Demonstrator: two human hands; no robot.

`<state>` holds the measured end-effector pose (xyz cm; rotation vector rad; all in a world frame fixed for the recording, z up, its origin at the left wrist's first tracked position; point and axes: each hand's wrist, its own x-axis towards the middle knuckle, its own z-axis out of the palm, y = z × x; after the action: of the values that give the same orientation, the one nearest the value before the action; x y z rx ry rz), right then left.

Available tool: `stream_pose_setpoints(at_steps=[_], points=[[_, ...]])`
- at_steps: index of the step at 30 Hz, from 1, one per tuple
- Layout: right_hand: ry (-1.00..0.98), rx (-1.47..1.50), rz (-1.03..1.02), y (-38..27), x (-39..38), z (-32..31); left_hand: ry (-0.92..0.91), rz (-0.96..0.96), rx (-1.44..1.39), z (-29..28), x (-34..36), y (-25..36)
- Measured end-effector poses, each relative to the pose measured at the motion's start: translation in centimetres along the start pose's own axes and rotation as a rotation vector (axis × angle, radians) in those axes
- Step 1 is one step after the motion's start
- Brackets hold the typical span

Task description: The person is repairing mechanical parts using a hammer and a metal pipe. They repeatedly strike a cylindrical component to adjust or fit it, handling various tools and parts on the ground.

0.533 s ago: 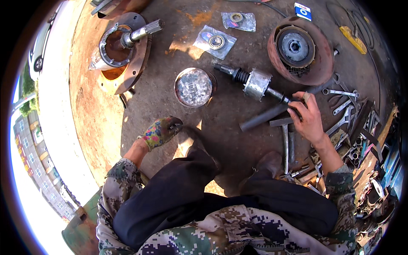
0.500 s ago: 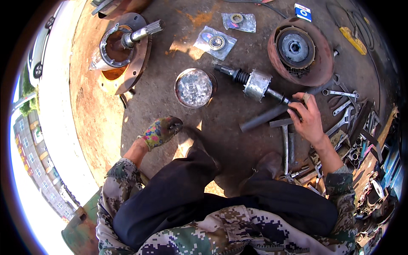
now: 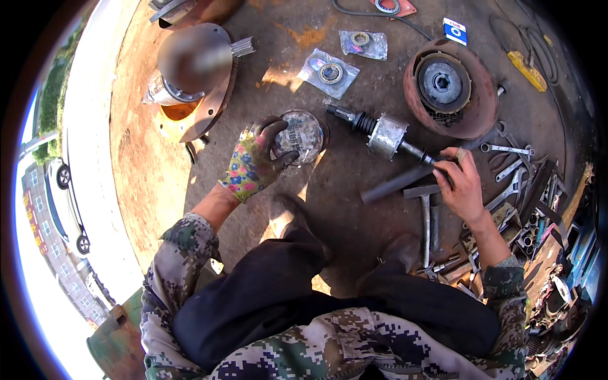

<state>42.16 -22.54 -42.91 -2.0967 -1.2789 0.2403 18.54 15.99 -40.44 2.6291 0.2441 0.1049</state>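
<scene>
My left hand (image 3: pixel 254 159), in a flowered glove with dark fingertips, reaches over the near left side of a round tin (image 3: pixel 302 131) with a scuffed pale lid. Its fingers are spread apart along the lid's edge, and whether they touch it I cannot tell. My bare right hand (image 3: pixel 461 187) closes its fingertips on the near right end of a metal shaft (image 3: pixel 414 150). That shaft carries a thick silver drum (image 3: pixel 387 135), a dark spring (image 3: pixel 364 123) and a splined far end. It lies slanted on the ground, right of the tin.
Bagged bearings (image 3: pixel 330 73) lie beyond the tin. A rusty round housing (image 3: pixel 486 107) stands far right, a flanged housing (image 3: pixel 218 104) far left. Beside my right hand are a dark pipe (image 3: pixel 394 184), a hammer (image 3: pixel 425 221) and several wrenches (image 3: pixel 506 149). My boots are close below.
My left hand has moved up and to the right, from beside my boot to the tin, and its fingers have spread. My right hand stays at the shaft's end. The view has shifted slightly.
</scene>
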Motion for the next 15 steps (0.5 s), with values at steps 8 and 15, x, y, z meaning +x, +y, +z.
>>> stream_pose_setpoints(at_steps=[8, 15], points=[[0.07, 0.115, -0.02, -2.8, 4.8, -0.8, -0.038, 0.026, 0.034, 1.1, 2.9, 2.1], [-0.16, 0.007, -0.156, -4.2, 18.7, 7.8, 0.004, -0.001, -0.126, 1.1, 1.6, 2.6]])
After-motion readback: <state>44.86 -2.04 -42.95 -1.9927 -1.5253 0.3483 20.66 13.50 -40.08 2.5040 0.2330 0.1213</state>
